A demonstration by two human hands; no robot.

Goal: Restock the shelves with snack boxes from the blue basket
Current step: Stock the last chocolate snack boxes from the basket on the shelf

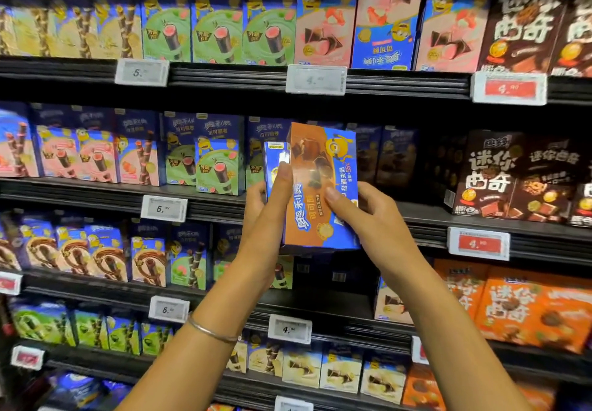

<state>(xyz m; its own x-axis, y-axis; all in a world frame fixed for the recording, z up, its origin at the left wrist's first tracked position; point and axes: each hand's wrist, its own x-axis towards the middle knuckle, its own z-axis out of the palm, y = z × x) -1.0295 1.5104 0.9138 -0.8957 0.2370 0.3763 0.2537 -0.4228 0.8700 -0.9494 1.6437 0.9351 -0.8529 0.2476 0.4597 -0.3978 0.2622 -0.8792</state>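
A brown-and-blue snack box [315, 167] with a yellow cartoon figure is held up in front of the second shelf [426, 218], turned on its side so its print runs vertically. My left hand [272, 215] grips its left edge, thumb lying up the front face. My right hand [362, 218] holds its lower right part, thumb on the front and fingers behind. Behind the box, dark blue boxes [384, 154] sit far back on that shelf. The blue basket is not in view.
Shelves filled with snack boxes surround the held one: green boxes [217, 161] to its left, dark brown boxes [512, 173] to its right, orange boxes [512, 308] lower right. Price tags [315, 79] line the shelf edges. A dark gap [333, 276] shows on the shelf below.
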